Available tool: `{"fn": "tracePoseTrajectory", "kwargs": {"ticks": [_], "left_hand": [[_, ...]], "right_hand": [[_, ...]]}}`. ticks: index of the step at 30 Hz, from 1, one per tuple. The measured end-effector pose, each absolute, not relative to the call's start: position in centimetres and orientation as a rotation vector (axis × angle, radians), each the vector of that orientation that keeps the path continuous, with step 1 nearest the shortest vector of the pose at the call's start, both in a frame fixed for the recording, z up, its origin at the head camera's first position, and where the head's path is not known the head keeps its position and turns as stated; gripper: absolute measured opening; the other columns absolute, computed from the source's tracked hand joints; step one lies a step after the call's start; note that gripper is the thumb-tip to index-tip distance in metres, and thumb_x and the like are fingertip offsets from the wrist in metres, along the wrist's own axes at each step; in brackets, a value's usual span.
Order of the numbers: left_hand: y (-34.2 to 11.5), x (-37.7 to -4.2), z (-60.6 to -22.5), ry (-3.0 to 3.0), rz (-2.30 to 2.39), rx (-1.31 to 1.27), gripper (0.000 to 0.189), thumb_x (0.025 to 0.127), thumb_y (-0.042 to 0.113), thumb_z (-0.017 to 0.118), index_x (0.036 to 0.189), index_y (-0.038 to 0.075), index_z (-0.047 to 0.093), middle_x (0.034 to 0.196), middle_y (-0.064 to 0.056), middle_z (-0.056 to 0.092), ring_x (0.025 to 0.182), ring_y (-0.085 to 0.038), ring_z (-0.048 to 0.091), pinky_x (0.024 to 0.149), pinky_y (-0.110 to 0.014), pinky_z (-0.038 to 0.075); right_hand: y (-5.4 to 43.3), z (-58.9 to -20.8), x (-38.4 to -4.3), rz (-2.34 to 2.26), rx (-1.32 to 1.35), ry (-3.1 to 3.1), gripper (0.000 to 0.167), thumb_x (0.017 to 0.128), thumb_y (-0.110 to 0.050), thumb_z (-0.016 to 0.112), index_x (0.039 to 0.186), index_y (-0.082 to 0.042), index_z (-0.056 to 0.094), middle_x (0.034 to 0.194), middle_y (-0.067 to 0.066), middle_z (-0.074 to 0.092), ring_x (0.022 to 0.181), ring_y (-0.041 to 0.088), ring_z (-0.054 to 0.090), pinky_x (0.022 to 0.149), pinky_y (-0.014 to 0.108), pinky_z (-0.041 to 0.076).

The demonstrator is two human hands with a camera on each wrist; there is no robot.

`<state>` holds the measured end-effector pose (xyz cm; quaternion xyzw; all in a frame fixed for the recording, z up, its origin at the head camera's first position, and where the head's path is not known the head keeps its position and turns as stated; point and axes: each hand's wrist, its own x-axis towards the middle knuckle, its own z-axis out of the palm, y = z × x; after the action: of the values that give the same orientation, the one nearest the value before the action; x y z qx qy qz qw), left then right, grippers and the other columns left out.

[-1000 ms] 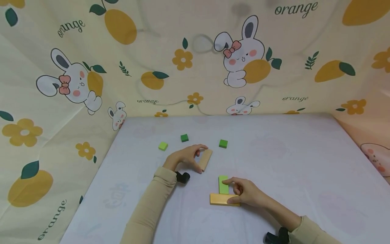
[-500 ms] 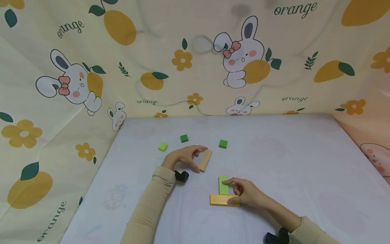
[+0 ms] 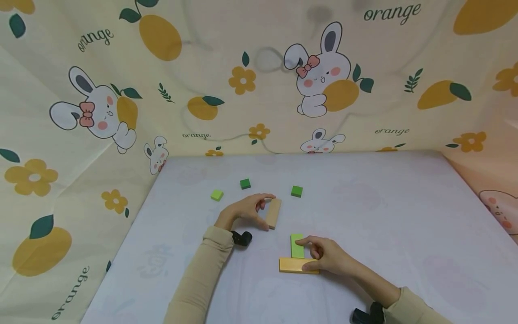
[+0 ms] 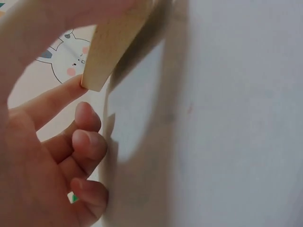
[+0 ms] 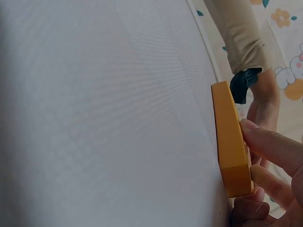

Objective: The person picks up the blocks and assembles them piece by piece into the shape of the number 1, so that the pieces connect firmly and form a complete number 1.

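My left hand [image 3: 244, 208] pinches a plain wooden plank block [image 3: 274, 213] at its two ends, thumb on the near end and index finger on the far end. In the left wrist view this wooden block [image 4: 111, 47] casts a shadow on the white cloth, and the other fingers curl loosely beside it. Nearer the front, my right hand [image 3: 329, 255] rests its thumb on a yellow plank block [image 3: 289, 265] and its index fingertip on a light green block [image 3: 297, 251]. The green block stands end-on against the yellow one's far side. The right wrist view shows the yellow block [image 5: 229, 137] from its side.
Beyond the left hand lie a small light green block [image 3: 216, 195] and a dark green block [image 3: 245, 183]. Another dark green block [image 3: 296, 191] sits to the right of the wooden one. A printed cloth wall [image 3: 243, 112] rises behind the white tabletop [image 3: 384, 216].
The wooden block in my left hand has turned slightly, its near end swinging right so that it points more straight away. My right hand and its two blocks have stayed put.
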<state>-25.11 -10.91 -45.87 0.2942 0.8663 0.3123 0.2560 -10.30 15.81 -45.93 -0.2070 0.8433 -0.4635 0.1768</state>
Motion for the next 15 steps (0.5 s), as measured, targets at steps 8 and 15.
{"fn": "tracePoseTrajectory", "kwargs": {"ticks": [8,15], "left_hand": [[-10.2,-24.4,-46.0,2.381,0.93,0.792,0.094,0.066,0.024,0.088,0.146,0.012,0.04,0.09,-0.002,0.045,0.076,-0.011,0.038,0.067,-0.02,0.032],[-9.6,-23.9,-46.2,2.398,0.992,0.796,0.095,0.066,0.022,0.089,0.146,0.009,0.039,0.089,-0.003,0.046,0.074,-0.011,0.037,0.067,-0.02,0.033]], "right_hand": [[15.9,-46.0,-10.3,-1.312,-0.586,2.389,0.057,0.074,-0.018,0.082,0.123,-0.001,0.061,0.066,-0.003,0.038,0.06,-0.001,0.033,0.056,0.018,0.03],[15.9,-46.0,-10.3,-1.31,-0.588,2.388,0.057,0.074,-0.018,0.082,0.123,-0.001,0.061,0.065,-0.003,0.038,0.06,-0.001,0.033,0.056,0.018,0.03]]}}
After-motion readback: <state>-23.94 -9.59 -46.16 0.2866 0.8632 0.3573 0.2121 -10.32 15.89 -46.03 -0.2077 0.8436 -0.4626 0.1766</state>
